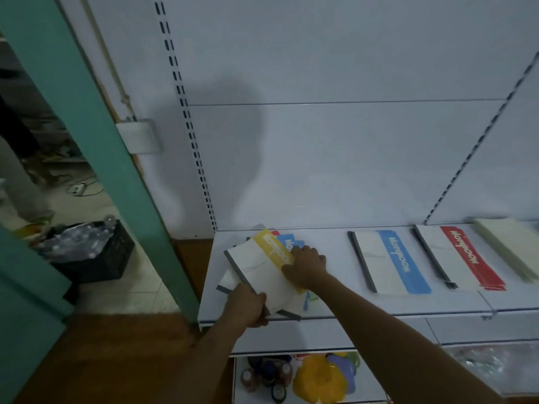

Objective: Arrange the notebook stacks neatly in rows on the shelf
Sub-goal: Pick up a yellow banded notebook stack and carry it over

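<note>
Under the yellow-banded notebook [262, 266] the lower notebooks [287, 243] show only slivers of red, blue and green, their count beyond telling, while the cream stack [510, 246] at far right runs off the picture's edge and the lower-shelf goods [315, 377] are blurred.

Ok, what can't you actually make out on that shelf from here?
- Notebooks under the yellow-banded notebook: head view, mostly covered by it and both hands; count unclear.
- Pale stack far right: cut off by the frame edge.
- Right hand fingertips: hidden over the notebook's edge.
- Small print on the covers: too blurred.
</note>
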### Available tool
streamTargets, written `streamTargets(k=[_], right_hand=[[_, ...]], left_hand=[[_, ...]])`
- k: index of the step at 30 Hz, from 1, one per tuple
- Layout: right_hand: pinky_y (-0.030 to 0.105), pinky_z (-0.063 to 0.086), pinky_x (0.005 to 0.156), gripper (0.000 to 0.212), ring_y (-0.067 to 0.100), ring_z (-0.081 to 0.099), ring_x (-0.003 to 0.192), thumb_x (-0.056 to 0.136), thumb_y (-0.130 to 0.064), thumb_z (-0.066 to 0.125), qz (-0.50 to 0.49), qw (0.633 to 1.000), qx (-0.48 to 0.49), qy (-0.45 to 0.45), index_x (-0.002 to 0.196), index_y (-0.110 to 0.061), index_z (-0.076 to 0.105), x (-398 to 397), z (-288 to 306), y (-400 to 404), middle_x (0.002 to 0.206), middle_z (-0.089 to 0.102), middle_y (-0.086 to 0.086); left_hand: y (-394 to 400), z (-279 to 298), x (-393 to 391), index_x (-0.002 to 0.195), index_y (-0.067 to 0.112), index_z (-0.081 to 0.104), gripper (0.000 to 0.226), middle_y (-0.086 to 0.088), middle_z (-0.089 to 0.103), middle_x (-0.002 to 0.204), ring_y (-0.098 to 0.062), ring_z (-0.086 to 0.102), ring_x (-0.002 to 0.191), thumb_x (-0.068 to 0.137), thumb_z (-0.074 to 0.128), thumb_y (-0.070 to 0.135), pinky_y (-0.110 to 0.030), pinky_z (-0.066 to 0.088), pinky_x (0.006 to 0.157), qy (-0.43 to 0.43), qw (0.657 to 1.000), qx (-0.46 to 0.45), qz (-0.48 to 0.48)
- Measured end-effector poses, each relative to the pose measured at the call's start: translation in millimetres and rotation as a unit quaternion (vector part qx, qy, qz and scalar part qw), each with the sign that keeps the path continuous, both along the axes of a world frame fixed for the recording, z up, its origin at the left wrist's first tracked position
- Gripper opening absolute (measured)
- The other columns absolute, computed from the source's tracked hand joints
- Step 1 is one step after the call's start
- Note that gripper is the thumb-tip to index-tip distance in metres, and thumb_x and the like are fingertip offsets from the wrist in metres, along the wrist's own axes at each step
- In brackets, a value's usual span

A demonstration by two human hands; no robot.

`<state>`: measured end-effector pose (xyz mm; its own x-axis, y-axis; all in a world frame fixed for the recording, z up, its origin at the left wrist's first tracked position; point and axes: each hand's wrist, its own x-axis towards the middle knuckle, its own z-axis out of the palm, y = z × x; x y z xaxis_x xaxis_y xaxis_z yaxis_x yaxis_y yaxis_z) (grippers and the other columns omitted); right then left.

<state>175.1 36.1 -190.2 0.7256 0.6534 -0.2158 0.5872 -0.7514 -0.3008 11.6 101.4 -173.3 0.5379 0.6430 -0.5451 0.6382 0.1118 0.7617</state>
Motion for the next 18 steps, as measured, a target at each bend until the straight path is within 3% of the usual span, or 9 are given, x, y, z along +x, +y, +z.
streamTargets(k=[4, 7, 11, 15, 18], right_hand=[[0.037, 0.047, 0.084, 0.054, 0.030, 0.056, 0.106, 0.085, -0.042, 0.055, -0.054, 0.990, 0.073, 0.111, 0.125, -0.009, 0.042, 4.3, 10.5, -19.0, 0.118, 0.056, 0.014], [0.034, 0.044, 0.078, 0.048, 0.031, 0.057, 0.106, 0.086, -0.038, 0.054, -0.097, 0.979, 0.102, 0.146, 0.121, -0.006, 0.043, 11.5, 21.9, -40.5, 0.119, 0.057, 0.016], [0.033, 0.047, 0.079, 0.051, 0.025, 0.054, 0.103, 0.089, -0.036, 0.047, -0.193, 0.943, 0.165, 0.214, 0.131, -0.007, 0.040, 24.9, 37.6, -80.7, 0.125, 0.052, 0.013], [0.031, 0.042, 0.076, 0.049, 0.022, 0.049, 0.097, 0.090, -0.035, 0.043, -0.271, 0.921, 0.196, 0.200, 0.131, -0.008, 0.040, 38.1, 50.6, -140.3, 0.126, 0.051, 0.013], [0.030, 0.041, 0.068, 0.026, 0.019, 0.051, 0.081, 0.086, -0.032, 0.045, -0.339, 0.899, 0.227, 0.158, 0.103, -0.012, 0.050, 47.8, 59.7, -202.9, 0.101, 0.055, 0.009]], left_hand=[[0.6, 3.7, 10.9, 0.105, -0.002, 0.057, 0.022, -0.018, 0.066, 0.089, -0.025, 0.066, 0.065, 0.086, 0.060, 0.009, -0.032, 0.058, 0.056, 0.023, 0.997, 0.065, -0.020], [-8.5, 19.4, 25.6, 0.109, 0.002, 0.053, 0.030, -0.016, 0.063, 0.087, -0.025, 0.066, 0.059, 0.083, 0.060, 0.015, -0.029, 0.053, 0.044, -0.016, 0.998, 0.058, -0.004], [-35.1, 40.5, 55.6, 0.102, 0.016, 0.054, 0.024, -0.005, 0.062, 0.093, -0.028, 0.064, 0.082, 0.081, 0.064, 0.023, -0.040, 0.059, 0.070, -0.083, 0.987, 0.133, -0.028], [-85.3, 59.7, 88.5, 0.091, 0.018, 0.055, 0.017, -0.002, 0.064, 0.086, -0.026, 0.062, 0.081, 0.078, 0.066, 0.016, -0.033, 0.052, 0.070, -0.174, 0.967, 0.173, -0.069], [-131.7, 65.3, 116.7, 0.097, 0.017, 0.052, 0.027, -0.004, 0.065, 0.091, -0.023, 0.061, 0.081, 0.076, 0.066, 0.004, -0.027, 0.046, 0.064, -0.249, 0.950, 0.127, -0.140]])
